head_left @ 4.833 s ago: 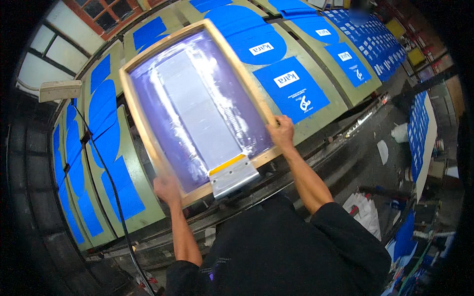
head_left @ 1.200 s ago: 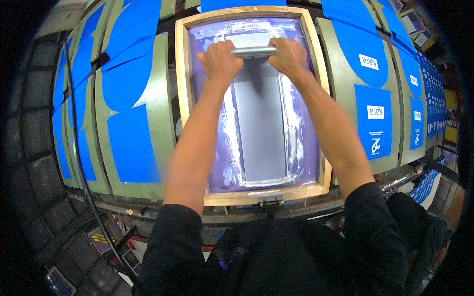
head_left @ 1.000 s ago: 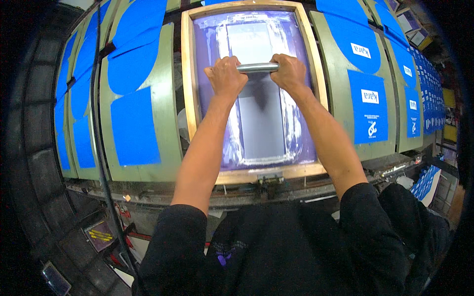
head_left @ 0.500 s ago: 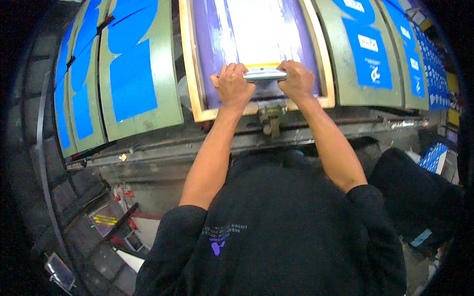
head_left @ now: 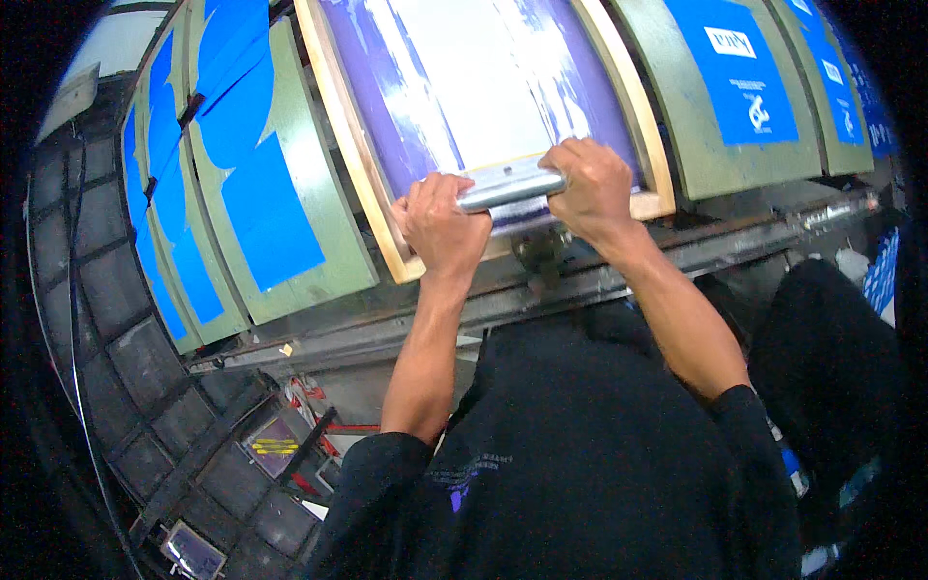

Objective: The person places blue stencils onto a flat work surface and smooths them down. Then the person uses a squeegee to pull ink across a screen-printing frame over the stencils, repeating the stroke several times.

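Note:
Both hands grip a squeegee [head_left: 510,188] with a silvery metal handle. My left hand [head_left: 445,222] is wrapped around its left end, and my right hand [head_left: 592,189] around its right end. The squeegee lies across the near end of a printing screen with a wooden frame [head_left: 341,108]. Purple mesh [head_left: 379,116] lines the screen's sides, and a broad, bright white area streaked with white ink [head_left: 483,87] fills its middle. The squeegee's blade edge is mostly hidden under the handle and fingers.
Green boards [head_left: 335,253] carrying blue fabric [head_left: 273,217] stand left of the screen. More boards [head_left: 691,169] at right hold blue fabric with white printing [head_left: 768,124]. A metal rail [head_left: 667,259] runs below them. Small framed panels [head_left: 193,549] are at lower left, near dark floor tiles [head_left: 145,353].
The whole view has turned, so the screen and rail now slant. The squeegee and both hands are slightly closer to the screen's near edge, still gripped the same way.

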Motion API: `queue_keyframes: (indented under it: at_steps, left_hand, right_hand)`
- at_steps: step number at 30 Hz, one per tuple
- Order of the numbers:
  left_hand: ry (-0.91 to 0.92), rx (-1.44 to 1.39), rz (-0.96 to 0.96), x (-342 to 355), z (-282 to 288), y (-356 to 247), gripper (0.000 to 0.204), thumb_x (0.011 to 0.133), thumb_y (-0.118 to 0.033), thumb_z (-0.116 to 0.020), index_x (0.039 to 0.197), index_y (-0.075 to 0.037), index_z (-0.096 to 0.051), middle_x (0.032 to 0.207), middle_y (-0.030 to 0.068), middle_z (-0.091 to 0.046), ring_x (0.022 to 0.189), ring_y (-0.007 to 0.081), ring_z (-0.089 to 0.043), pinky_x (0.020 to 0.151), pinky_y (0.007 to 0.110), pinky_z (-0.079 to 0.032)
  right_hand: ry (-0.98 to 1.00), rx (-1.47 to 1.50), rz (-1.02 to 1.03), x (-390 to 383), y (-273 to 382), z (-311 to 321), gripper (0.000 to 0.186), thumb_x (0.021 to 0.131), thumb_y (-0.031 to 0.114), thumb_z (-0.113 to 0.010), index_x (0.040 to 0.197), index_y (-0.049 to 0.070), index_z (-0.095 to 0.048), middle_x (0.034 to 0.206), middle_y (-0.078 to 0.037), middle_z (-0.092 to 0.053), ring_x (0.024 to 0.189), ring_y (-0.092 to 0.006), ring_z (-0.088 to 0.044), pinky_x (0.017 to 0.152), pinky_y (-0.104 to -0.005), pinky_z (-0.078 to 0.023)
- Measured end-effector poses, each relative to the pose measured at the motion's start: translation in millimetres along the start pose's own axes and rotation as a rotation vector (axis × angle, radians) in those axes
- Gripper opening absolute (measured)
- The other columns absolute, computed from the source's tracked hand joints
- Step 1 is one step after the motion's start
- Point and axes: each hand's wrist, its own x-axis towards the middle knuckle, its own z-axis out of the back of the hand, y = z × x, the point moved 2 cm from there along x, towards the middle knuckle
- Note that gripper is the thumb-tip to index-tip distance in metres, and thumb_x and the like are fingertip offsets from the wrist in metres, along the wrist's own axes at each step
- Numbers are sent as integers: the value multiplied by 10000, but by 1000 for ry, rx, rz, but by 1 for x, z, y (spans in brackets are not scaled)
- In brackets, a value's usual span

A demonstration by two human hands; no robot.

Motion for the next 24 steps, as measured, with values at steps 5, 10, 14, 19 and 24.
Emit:
queue_keyframes:
  at_steps: [5,10,14,19,24]
  left_hand:
    - [-124,45,-56,147,-32,36,153,664,-78,-717,808,-122,-689,803,55,-660,816,273,-616,751,430,-372]
    - [-228,146,-47,293,-86,90,157,705,-193,-719,845,-124,-705,842,119,-699,855,340,-663,761,473,-474]
    - [-149,28,107,359,-119,127,301,678,-63,-594,944,-56,-735,922,246,-700,935,424,-657,898,486,-510]
    - [-33,103,-23,321,-129,122,261,632,-127,-736,891,-151,-718,915,51,-682,954,281,-633,730,441,-400]
    - [-195,20,-52,352,-121,128,209,648,-138,-713,854,-150,-748,842,70,-720,842,287,-666,717,440,-384]
  right_hand:
    - [-114,-70,126,160,-30,-22,207,667,42,-704,853,131,-702,814,-61,-667,815,-283,-663,705,-431,-528]
    - [-110,-157,90,312,-66,-65,275,725,40,-698,983,127,-736,918,-84,-726,878,-284,-701,731,-416,-561]
    - [-109,-73,76,381,-88,-96,166,708,93,-654,862,103,-714,869,-185,-697,850,-395,-676,746,-504,-535]
    - [-157,-177,240,342,-95,-118,331,680,124,-763,1005,181,-745,987,-76,-725,906,-266,-700,742,-408,-574]
    - [-4,-249,-28,379,-100,-109,280,717,155,-740,995,181,-757,877,-87,-748,802,-299,-723,730,-412,-581]
